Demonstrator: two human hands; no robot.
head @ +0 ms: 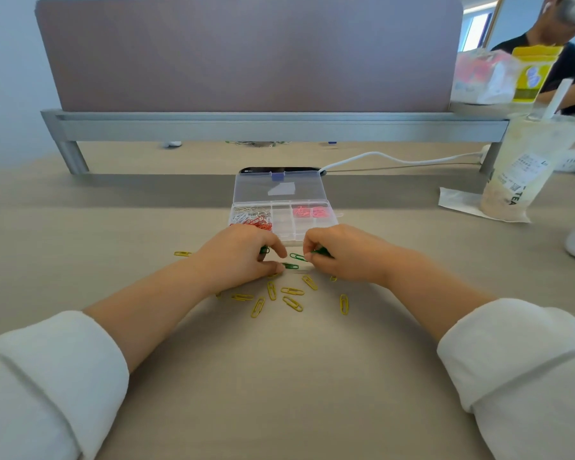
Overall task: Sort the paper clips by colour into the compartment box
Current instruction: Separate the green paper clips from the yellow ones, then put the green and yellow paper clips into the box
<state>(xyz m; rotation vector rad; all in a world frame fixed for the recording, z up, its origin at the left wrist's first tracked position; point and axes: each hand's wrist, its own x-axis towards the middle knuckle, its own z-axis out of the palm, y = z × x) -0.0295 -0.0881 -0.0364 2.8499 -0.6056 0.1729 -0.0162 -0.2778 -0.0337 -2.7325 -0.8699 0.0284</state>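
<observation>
Yellow paper clips (292, 303) lie scattered on the worktop (279, 376), just nearer than the fingers (279, 249). The left hand (239, 257) curls round green paper clips (264, 250), with its thumb touching a loose green clip (291, 266). The right hand (342, 254) pinches a green bunch (321, 251). Just beyond the fingers, the open compartment box (312, 235) holds white clips (246, 214), red clips (259, 224) and pink clips (309, 212).

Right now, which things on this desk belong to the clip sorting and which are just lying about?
Job: compartment box, green clips, yellow clips, red clips, pink clips, left hand and right hand, each holding green clips.
Lying about: tea cup, phone, white cable, yellow pouch.
</observation>
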